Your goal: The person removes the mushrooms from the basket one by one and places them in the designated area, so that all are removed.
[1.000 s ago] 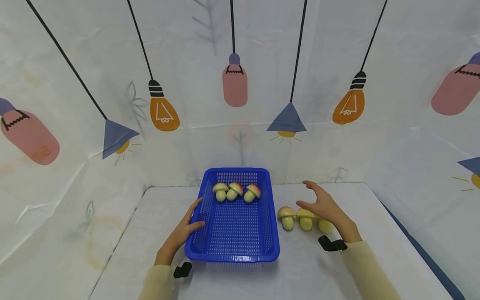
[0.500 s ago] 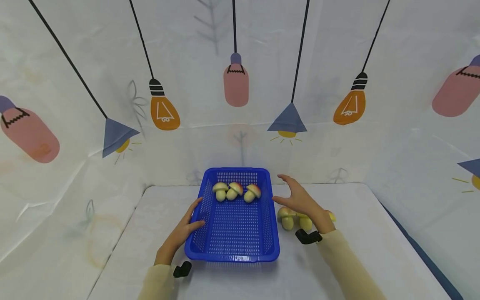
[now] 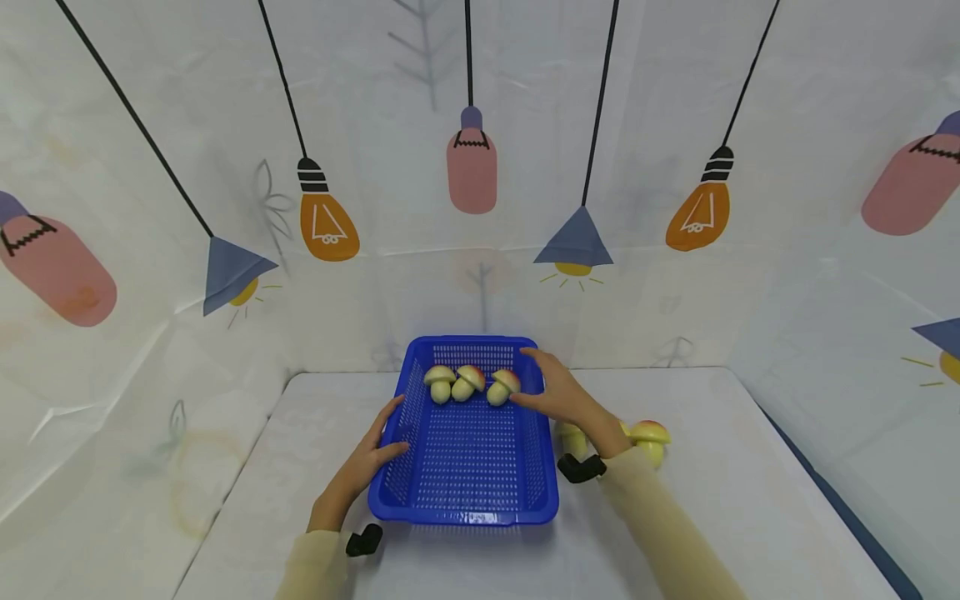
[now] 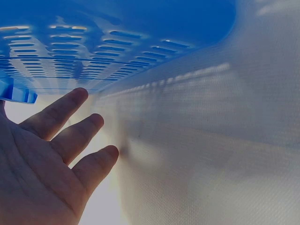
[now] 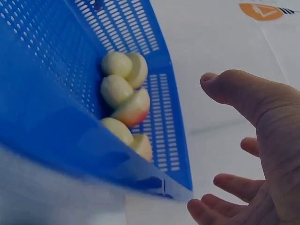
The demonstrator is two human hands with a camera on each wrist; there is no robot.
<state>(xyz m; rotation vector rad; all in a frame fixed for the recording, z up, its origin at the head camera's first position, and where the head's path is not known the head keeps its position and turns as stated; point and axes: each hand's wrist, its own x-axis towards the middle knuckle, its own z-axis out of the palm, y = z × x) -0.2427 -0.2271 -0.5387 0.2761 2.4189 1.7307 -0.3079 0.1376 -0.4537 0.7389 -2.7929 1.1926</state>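
Observation:
A blue plastic basket (image 3: 468, 462) with slotted walls holds three toy mushrooms along its far end: a left one (image 3: 440, 384), a middle one (image 3: 468, 383) and a right one (image 3: 503, 387). My left hand (image 3: 360, 468) rests at the basket's left rim, thumb over the edge; the left wrist view shows its other fingers extended below the basket. Over the right rim reaches my right hand (image 3: 566, 398), fingers spread and nothing between them, thumb near the right mushroom. In the right wrist view, this hand (image 5: 253, 154) appears apart from the basket.
Right of the basket, toy mushrooms lie on the white tabletop (image 3: 750, 500); one yellow and red mushroom (image 3: 649, 440) shows, while others are partly hidden by my right forearm. A white wall sheet (image 3: 480, 275) printed with lamps rises behind the table.
My right hand has moved left from above the loose mushrooms to over the basket's right rim, fingers still spread. The left hand, basket and mushrooms have kept their places.

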